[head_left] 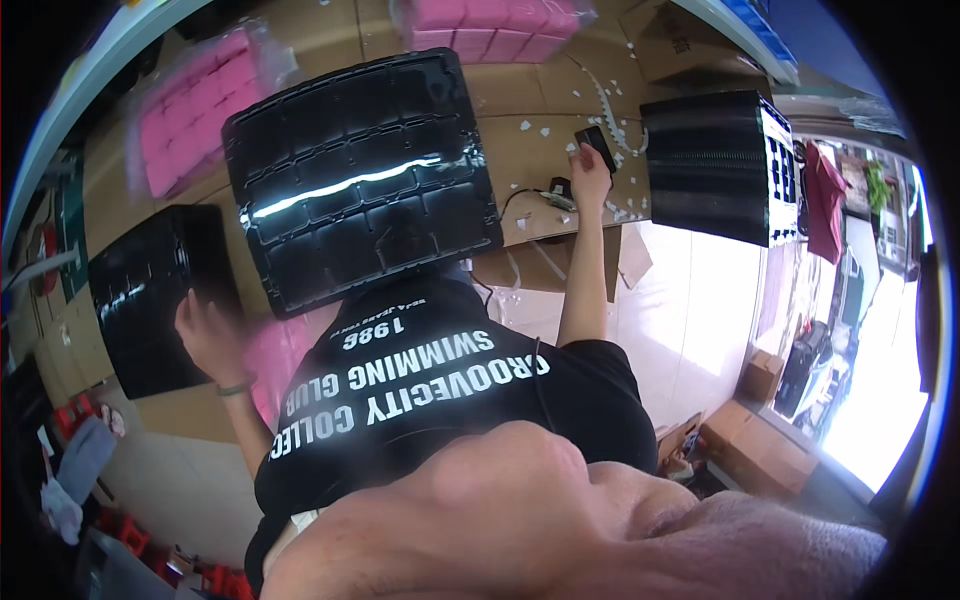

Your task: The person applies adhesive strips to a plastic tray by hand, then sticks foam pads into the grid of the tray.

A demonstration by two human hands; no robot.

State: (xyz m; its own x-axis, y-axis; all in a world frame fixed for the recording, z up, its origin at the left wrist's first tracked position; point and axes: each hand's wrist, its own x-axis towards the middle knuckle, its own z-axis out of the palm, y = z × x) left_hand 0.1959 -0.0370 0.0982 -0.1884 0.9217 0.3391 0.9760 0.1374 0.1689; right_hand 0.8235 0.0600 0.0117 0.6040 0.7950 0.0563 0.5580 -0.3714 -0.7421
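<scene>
A wide black plastic tray (360, 180) with molded rows of compartments lies in front of me, a bright glare band across it. My right hand (590, 180) reaches past its right side, fingers closed on a small, dark, flat object like a phone (597, 146) at the cardboard-covered table. Close to the near right edge of a stack of black trays (150, 310) is my left hand (207, 335), somewhat blurred, its fingers apart and nothing visible in them. Whether it touches the stack I cannot tell.
Pink block packs in clear film (190, 115) lie at the far left, more pink packs (495, 28) at the far middle. Another black tray stack (712, 165) stands at right. White scraps and a small cabled device (558, 194) lie near my right hand. Cardboard boxes (750, 445) stand lower right.
</scene>
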